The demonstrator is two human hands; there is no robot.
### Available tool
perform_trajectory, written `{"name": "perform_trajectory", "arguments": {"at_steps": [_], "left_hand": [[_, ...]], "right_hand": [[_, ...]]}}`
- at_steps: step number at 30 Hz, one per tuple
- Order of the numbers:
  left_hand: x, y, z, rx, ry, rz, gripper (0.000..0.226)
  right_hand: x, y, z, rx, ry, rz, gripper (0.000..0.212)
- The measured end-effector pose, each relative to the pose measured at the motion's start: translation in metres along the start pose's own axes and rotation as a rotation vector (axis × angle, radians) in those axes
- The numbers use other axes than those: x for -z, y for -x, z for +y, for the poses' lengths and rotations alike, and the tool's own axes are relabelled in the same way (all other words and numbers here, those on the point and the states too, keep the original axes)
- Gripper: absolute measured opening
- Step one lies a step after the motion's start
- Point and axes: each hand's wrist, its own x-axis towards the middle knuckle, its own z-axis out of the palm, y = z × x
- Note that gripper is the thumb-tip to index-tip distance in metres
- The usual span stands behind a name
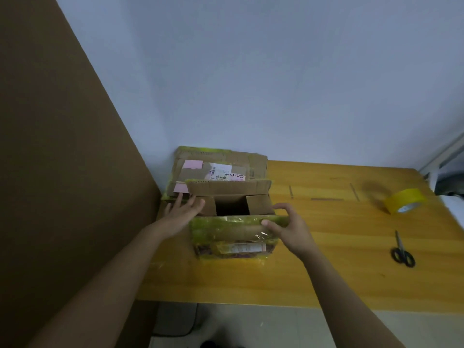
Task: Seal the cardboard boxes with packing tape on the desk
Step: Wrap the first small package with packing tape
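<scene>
Cardboard box (233,237), front: stands on wooden desk (326,259) near its left end, top open, flaps up, near flap wrapped in yellowish tape. Second cardboard box (218,169): directly behind, against wall, pink labels on top. Left hand (184,209): fingers straight and spread, pressing left inner flap. Right hand (288,226): thumb and fingers pinching top edge of near flap. Tape roll (405,204), yellow: on desk, far right, well apart from boxes. Scissors (402,251), black-handled: on desk, nearer the front edge than the roll.
</scene>
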Motion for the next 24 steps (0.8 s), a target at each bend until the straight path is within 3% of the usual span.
{"name": "perform_trajectory", "arguments": {"at_steps": [4,7,8,10,12,16,20,24], "left_hand": [[-0.006,-0.001,-0.003,-0.139,-0.036,0.072,0.114],[-0.017,-0.007,-0.014,-0.237,0.003,0.268,0.043],[-0.022,-0.009,-0.017,-0.244,0.018,0.389,0.033],[-0.034,-0.004,-0.012,-0.17,0.073,0.599,0.047],[-0.041,0.001,-0.007,-0.068,0.132,0.709,0.075],[-0.04,0.003,0.002,-0.049,0.089,0.635,0.122],[-0.039,-0.001,0.011,-0.1,-0.042,0.566,0.129],[-0.043,-0.003,0.016,-0.136,-0.078,0.591,0.11]], "right_hand": [[-0.021,-0.006,0.002,0.081,0.062,0.132,0.078],[-0.024,-0.013,0.004,0.04,0.166,0.111,0.089],[-0.024,-0.014,0.004,0.035,0.192,0.094,0.092],[-0.022,-0.016,0.003,0.05,0.26,0.065,0.103],[-0.017,-0.02,-0.002,0.088,0.39,0.031,0.116],[-0.008,-0.035,-0.023,0.228,0.791,-0.015,0.137],[-0.01,-0.048,-0.039,0.369,1.015,-0.096,0.131],[-0.009,-0.048,-0.037,0.346,0.931,-0.128,0.112]]}}
